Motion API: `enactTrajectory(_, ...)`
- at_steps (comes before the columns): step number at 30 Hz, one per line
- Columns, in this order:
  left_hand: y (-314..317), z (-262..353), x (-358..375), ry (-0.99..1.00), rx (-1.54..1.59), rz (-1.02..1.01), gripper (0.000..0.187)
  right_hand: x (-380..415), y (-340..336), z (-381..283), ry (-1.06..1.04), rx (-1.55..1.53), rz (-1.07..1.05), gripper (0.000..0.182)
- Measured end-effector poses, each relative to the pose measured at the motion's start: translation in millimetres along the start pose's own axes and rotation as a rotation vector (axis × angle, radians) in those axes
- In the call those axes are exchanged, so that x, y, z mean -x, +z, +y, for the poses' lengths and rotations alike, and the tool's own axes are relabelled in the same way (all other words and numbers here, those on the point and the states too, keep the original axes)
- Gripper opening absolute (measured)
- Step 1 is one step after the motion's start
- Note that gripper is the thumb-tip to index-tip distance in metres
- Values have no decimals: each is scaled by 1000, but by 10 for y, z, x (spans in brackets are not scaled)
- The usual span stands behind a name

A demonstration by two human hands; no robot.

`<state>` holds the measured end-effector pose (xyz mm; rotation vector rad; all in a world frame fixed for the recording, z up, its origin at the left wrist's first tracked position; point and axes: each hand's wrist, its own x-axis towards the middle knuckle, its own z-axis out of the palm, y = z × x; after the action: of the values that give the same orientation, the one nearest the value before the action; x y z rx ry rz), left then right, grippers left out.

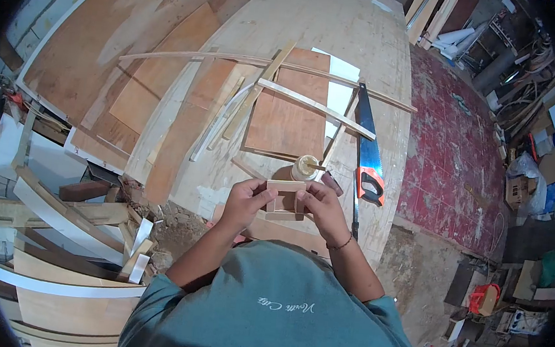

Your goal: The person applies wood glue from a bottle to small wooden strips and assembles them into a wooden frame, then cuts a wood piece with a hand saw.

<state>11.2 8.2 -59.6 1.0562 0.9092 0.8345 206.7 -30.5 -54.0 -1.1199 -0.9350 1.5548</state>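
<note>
Between my two hands is a small wooden frame [286, 186] made of short pieces, held just above the near edge of the workbench. My left hand [247, 200] grips its left side with thumb and fingers. On its right side my right hand [324, 206] pinches the wood the same way. Just beyond the frame stands an open white pot [304, 168] with a stick or brush handle [315, 166] leaning out of it. A small dark reddish block [332, 184] lies beside the pot, near my right fingers.
A handsaw [371, 148] with an orange and black handle lies on the right of the workbench [390, 71]. Several wooden strips [315, 103] cross over a brown board [288, 125] and a white sheet [343, 81]. Curved offcuts [65, 215] are piled at the lower left.
</note>
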Motion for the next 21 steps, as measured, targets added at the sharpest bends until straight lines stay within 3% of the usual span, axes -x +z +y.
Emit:
enactTrajectory(4, -61, -51, -66, 37, 26, 24, 27, 33, 80, -90, 6, -31, 37, 27)
enactTrajectory(6, -99, -33, -100, 48, 66, 25, 28, 79, 88, -184, 105, -33, -48, 28)
enactTrajectory(12, -78, 183, -66, -116, 113, -102, 36, 123, 30, -90, 18, -12, -76, 27)
enactTrajectory(15, -1, 256, -13, -73, 51, -209, 46, 148, -29, -81, -4, 3, -63, 26)
enactTrajectory(17, -8, 207, -28, -98, 10, -262, 65, 189, -25, -119, -1, 23, -54, 27)
enactTrajectory(21, 64, 217, -6, -110, 39, -229, 55, 225, -43, -118, 28, 58, -41, 28)
